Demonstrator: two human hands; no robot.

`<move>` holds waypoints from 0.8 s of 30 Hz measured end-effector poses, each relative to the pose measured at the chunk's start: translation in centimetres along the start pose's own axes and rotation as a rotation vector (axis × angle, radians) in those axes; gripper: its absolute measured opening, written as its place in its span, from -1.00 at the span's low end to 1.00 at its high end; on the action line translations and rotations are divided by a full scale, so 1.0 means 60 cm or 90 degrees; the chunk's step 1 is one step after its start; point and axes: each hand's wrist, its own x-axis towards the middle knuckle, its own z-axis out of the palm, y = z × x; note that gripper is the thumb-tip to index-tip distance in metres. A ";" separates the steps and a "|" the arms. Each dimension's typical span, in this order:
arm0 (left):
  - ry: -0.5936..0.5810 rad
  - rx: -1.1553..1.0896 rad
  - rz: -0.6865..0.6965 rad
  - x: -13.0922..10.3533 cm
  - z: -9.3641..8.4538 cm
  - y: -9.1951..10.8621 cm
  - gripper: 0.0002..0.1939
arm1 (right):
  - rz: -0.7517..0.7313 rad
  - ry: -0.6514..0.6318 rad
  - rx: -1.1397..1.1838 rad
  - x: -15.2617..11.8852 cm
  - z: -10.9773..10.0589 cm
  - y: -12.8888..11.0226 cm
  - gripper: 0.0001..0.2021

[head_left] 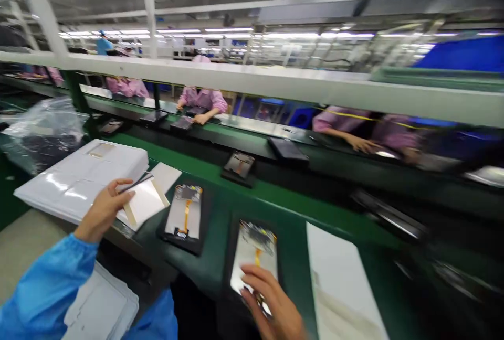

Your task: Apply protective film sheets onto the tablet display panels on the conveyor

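Note:
My left hand [103, 206] pinches a flat white rectangular piece [146, 202] with tan strips along its sides and a dark edge under my fingers. My right hand [271, 303] is over the lower end of an opened tablet [247, 248], its fingers loosely curved and apart; whether they touch it I cannot tell. This tablet shows a silver back, a circuit board at the top and an orange ribbon cable. A similar opened tablet [185, 214] lies on a dark tray to its left, between my hands.
A stack of white trays [79, 172] and a clear plastic bag [43, 130] stand at left. A white sheet [342, 277] lies right of the tablets. Beyond runs a dark conveyor carrying another opened tablet [238, 166]. Co-workers in pink sleeves [205, 101] sit across, below a white rail [236, 77].

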 end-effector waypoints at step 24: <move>-0.478 -0.150 -0.401 -0.325 0.472 -0.168 -0.43 | 0.037 -0.083 -0.194 -0.183 -0.155 0.004 -0.85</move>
